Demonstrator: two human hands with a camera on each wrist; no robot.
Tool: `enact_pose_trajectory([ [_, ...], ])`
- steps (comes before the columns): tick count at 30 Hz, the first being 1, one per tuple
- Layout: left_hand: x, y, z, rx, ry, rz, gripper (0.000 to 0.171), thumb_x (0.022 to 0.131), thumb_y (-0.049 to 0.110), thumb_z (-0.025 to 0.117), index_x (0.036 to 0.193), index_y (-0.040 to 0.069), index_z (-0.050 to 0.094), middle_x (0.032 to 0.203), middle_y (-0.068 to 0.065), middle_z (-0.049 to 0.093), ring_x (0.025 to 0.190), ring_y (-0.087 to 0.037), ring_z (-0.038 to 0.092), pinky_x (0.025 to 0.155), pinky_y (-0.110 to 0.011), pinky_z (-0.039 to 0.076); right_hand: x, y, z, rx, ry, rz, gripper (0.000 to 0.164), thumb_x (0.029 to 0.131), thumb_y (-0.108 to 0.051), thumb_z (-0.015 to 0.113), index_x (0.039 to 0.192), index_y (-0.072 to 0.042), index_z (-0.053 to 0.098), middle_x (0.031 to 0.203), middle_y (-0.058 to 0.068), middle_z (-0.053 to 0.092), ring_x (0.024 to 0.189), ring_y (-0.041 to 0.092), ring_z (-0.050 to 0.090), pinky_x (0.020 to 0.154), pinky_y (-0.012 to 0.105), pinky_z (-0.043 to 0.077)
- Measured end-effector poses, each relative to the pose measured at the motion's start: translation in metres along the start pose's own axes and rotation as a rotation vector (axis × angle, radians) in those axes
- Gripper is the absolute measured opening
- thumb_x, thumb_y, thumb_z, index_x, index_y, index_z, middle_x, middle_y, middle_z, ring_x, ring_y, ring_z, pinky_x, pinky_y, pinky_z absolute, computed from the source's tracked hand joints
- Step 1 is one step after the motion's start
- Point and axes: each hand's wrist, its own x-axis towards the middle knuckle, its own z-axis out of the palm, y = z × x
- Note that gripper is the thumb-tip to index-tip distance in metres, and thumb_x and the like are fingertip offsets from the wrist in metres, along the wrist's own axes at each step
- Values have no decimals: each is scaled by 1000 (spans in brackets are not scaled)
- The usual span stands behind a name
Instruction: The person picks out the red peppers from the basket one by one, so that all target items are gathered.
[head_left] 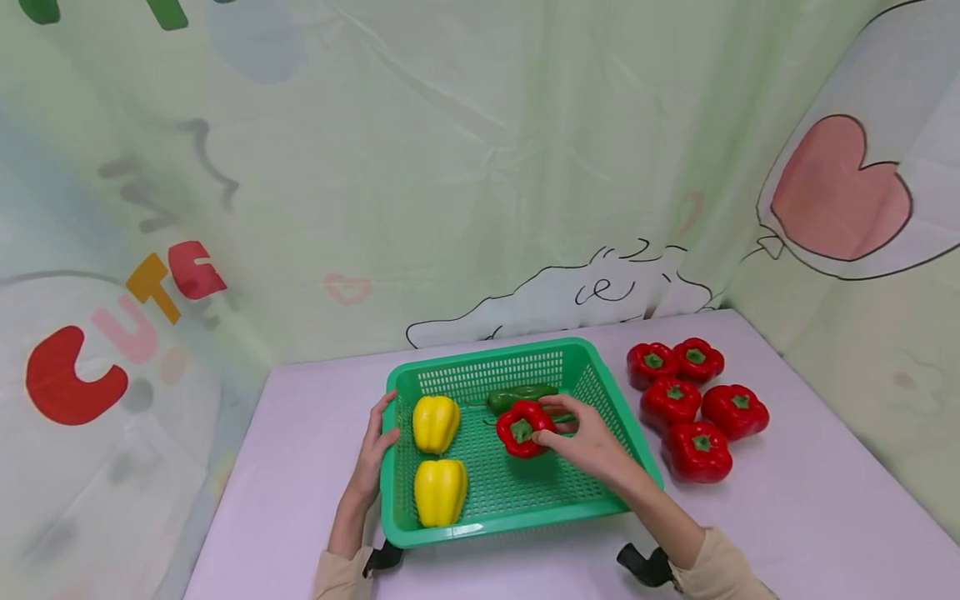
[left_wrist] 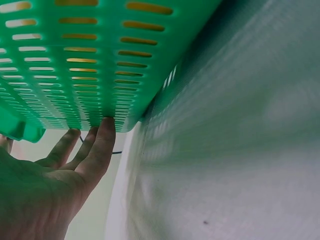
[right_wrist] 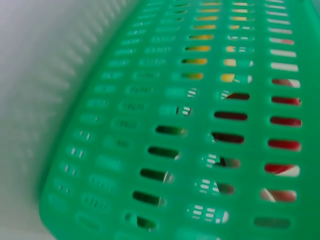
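My right hand [head_left: 588, 442] pinches a red bell pepper [head_left: 517, 442] by its side, over the floor of the green plastic basket [head_left: 510, 525]. The pepper's green stem faces up. On the basket's left side, my left hand [head_left: 371, 458] holds the rim, thumb over it. The left wrist view shows fingers [left_wrist: 100, 150] of that hand against the outside of the slotted wall. Two yellow bell peppers [head_left: 436, 423] [head_left: 441, 492] stand along the left inside. Green peppers [head_left: 517, 397] lie behind the held one, partly hidden. Through the slots in the right wrist view, red [right_wrist: 285, 145] shows.
Several red bell peppers [head_left: 699, 452] are grouped on the pale table [head_left: 817, 500] to the right of the basket. A printed curtain [head_left: 450, 167] hangs behind the table's back edge. Black wrist straps [head_left: 647, 567] show at both sleeves.
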Motion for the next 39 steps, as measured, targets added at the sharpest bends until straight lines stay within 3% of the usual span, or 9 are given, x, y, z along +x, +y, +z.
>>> enact_pose_trajectory([
  [8,-1,-1,-1,-10,3,-3,54,104,19,36,155,15,18,160,-19,17,139,-39,27,98,-24,41,-2,-2,-10,68,-4,3,52,87,-13,73,134,0,53,126,23,58,100,35,64,75,42,58],
  [14,0,0,0,-6,-4,1,54,104,19,35,155,15,18,160,-18,17,138,-38,28,99,-26,41,-5,-4,-25,92,9,-8,51,89,-12,70,134,2,51,128,26,56,101,34,65,75,41,58],
  [24,-1,0,0,11,-9,8,54,105,20,35,155,12,17,161,-20,15,140,-39,25,101,-27,39,-10,-2,-58,91,22,-27,54,93,-13,65,139,6,44,133,31,50,110,42,60,73,37,58],
  [32,-1,0,1,1,-5,6,54,104,19,34,155,12,17,161,-19,14,140,-39,25,99,-24,40,-14,3,-81,64,56,-37,55,95,-17,62,142,4,42,135,30,49,114,41,56,77,42,57],
  [39,0,-1,0,-1,-9,11,54,104,18,34,156,12,17,161,-20,13,140,-40,25,100,-26,40,-16,7,-99,25,85,-24,57,97,-20,61,144,4,39,137,31,47,113,40,57,76,35,57],
])
